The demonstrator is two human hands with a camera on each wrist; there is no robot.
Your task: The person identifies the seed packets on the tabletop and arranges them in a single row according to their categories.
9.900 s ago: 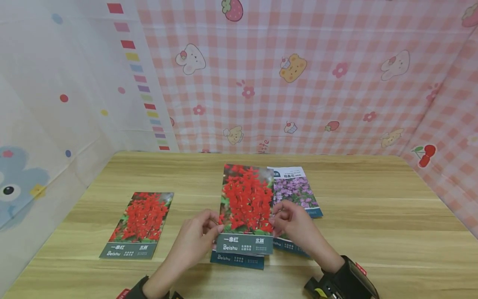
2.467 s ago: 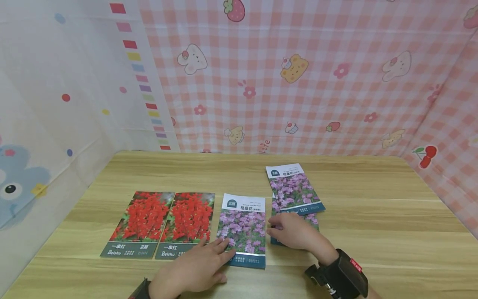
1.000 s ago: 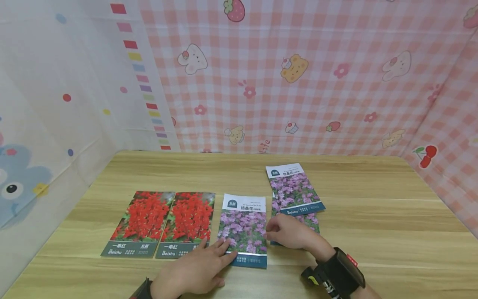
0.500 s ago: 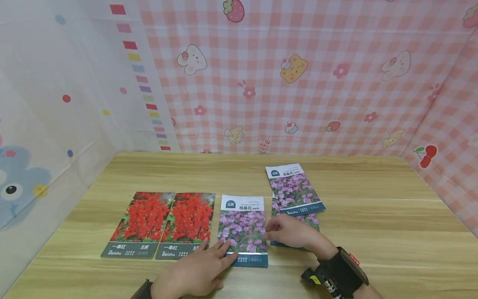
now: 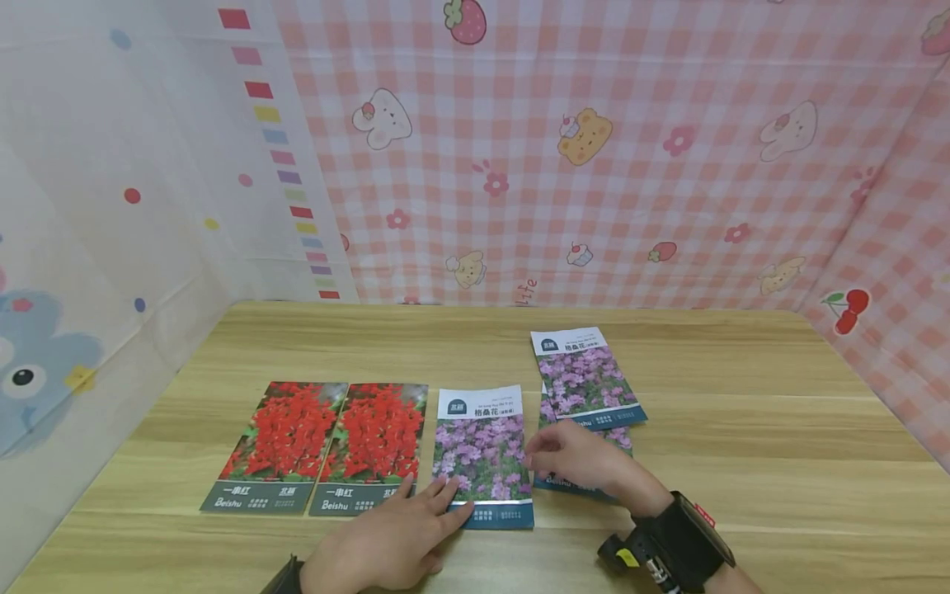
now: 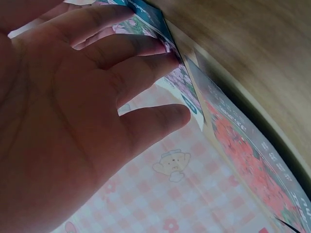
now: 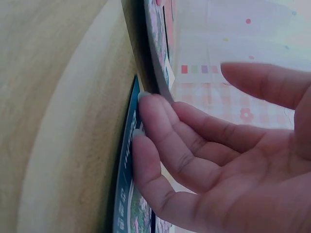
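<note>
A purple-flower seed packet (image 5: pixel 478 445) lies face up on the table in the middle. My left hand (image 5: pixel 386 528) rests spread, its fingertips on the packet's lower left part; the left wrist view shows these fingers straight. Beside the packet's right edge is my right hand (image 5: pixel 582 458), fingers bent and touching that edge. In the right wrist view its thumb stands apart from the fingers, with nothing pinched. Under and behind this hand, another purple-flower packet (image 5: pixel 586 379) overlaps a similar packet (image 5: pixel 557 483), which the hand partly hides.
Two red-flower seed packets, a left one (image 5: pixel 278 445) and a right one (image 5: pixel 374 437), lie side by side left of the middle packet. My left hand covers a corner of the right one. A patterned cloth (image 5: pixel 594 190) hangs behind the wooden table (image 5: pixel 742 429).
The red-flower packet held up earlier now lies beside the other one. Since a second ago, the middle packet's top has shifted slightly left. The overlapping pair has moved a little; my left hand stays put.
</note>
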